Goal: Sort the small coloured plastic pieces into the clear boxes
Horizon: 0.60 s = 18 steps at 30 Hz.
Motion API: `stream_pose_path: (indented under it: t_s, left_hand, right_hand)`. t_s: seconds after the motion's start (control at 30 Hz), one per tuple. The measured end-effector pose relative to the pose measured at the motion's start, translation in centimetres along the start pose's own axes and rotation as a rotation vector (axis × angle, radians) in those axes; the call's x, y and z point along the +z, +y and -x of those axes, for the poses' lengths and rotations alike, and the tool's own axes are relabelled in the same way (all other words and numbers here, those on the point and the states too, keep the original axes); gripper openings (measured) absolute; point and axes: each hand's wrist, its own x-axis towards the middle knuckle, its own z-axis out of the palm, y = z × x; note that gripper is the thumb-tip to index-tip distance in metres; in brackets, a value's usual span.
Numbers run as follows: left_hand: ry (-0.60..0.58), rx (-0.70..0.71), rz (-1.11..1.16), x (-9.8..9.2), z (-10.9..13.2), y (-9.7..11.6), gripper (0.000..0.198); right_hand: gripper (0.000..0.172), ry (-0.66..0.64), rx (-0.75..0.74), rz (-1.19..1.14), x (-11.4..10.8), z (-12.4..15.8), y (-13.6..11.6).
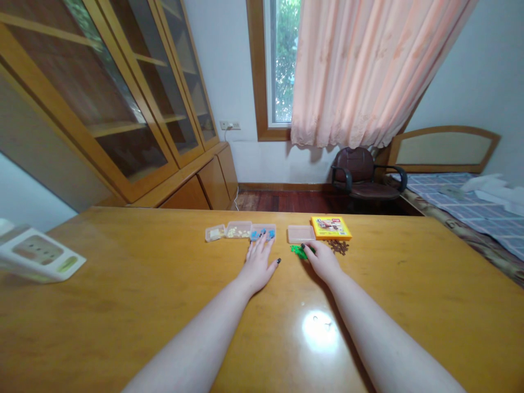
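Observation:
My left hand point(258, 264) lies flat on the wooden table point(123, 284) with fingers stretched out, its fingertips at a small clear box of blue pieces point(264, 232). My right hand point(323, 260) rests beside it, fingers curled around small green pieces point(297, 251) on the tabletop. Just beyond the right hand stand a clear box point(300, 233) and a yellow box point(331, 227). A patch of small brown pieces point(339, 247) lies right of that hand.
Two more clear boxes point(229, 231) with pale pieces sit left of the blue one. A white device point(35, 255) lies at the table's left edge. Behind the table are glass-door cabinets point(135, 103), a dark chair point(362, 174), a bed point(470, 207) and a curtained window point(282, 60).

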Motion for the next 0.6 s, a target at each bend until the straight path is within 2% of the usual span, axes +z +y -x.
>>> stream_pose_path:
  t_s: [0.17,0.27,0.43,0.6]
  left_hand:
    - [-0.018,-0.023,-0.005,-0.1,-0.1,0.3,0.062]
    - [-0.017,-0.016,-0.004,0.0,-0.1,0.5,0.062]
    - [-0.016,-0.020,0.002,-0.1,0.0,0.8,0.062]
    - [-0.033,-0.031,0.015,-0.3,0.0,0.9,0.062]
  right_hand:
    - [0.023,-0.069,-0.058,-0.120,0.4,0.2,-0.6]
    - [0.029,-0.125,-0.144,-0.134,0.6,0.5,-0.9]
    - [0.045,-0.232,-0.235,0.002,0.7,0.6,-1.0]
    - [0.049,-0.330,-0.301,0.094,0.6,1.0,-1.9]
